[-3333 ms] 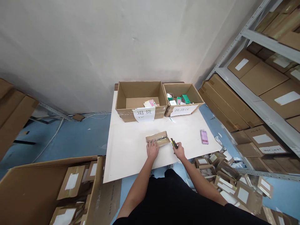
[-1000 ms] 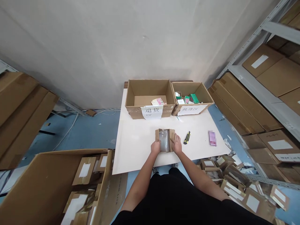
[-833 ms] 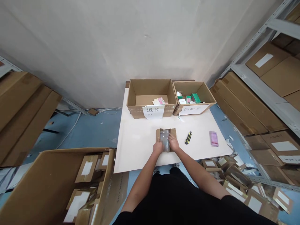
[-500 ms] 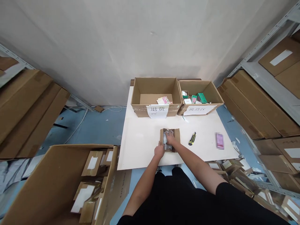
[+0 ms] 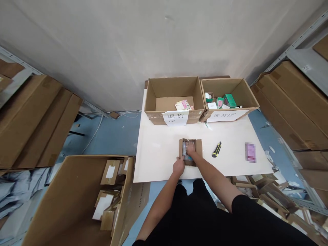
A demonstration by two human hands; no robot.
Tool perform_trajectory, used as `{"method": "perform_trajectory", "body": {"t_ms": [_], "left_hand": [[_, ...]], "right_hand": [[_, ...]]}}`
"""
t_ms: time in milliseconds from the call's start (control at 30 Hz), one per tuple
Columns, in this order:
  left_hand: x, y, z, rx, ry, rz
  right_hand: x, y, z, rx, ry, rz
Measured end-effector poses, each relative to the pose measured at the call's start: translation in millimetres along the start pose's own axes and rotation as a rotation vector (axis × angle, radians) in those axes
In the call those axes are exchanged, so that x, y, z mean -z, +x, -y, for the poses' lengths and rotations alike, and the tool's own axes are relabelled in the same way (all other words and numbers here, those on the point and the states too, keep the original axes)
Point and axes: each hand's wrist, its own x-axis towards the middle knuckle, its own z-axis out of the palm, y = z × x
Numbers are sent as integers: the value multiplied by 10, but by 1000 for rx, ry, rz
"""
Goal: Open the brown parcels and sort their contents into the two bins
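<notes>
A small open cardboard box [image 5: 199,147] stands on the white table, its flap folded out to the right. My left hand [image 5: 178,166] grips its left wall near the front corner. My right hand [image 5: 190,149] reaches into the box from above, fingers bent around clear plastic wrapping [image 5: 184,150]; the fingertips are partly hidden. Something teal [image 5: 189,158] shows through below that hand. To the right of the box lies a black and yellow box cutter [image 5: 216,149]. Farther right is a pink item [image 5: 250,152], blurred out.
Two large cardboard boxes with paper signs stand at the table's back: the left one [image 5: 156,118] holds a few flat packets, the right one [image 5: 248,104] green and white packages. A big carton [image 5: 51,191] with small parcels is at left. Parcels [image 5: 271,198] lie on the floor at right.
My right hand has shifted within the box, and something teal now shows below it. My left hand keeps its hold on the box wall. The whole view has shifted slightly.
</notes>
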Motion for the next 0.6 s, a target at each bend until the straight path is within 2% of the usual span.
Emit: {"method": "perform_trajectory", "body": {"t_ms": [167,267,333,433,533,600], "left_hand": [[-1,10,-19,12,5,2],[23,15,-18,5,4,2],[58,14,20,5,1,9],[148,7,183,21,-7,-5],[291,-3,475,64,-4,-60],[409,-18,711,90,-2,-87]], "right_hand": [[116,-299,149,67,-92,66],[276,-535,195,137,-111,22],[494,-633,190,203,-63,-80],[954,-682,154,302,152,-193],[1398,-649,112,380,400,-142],[1582,-590,90,396,474,-84]]}}
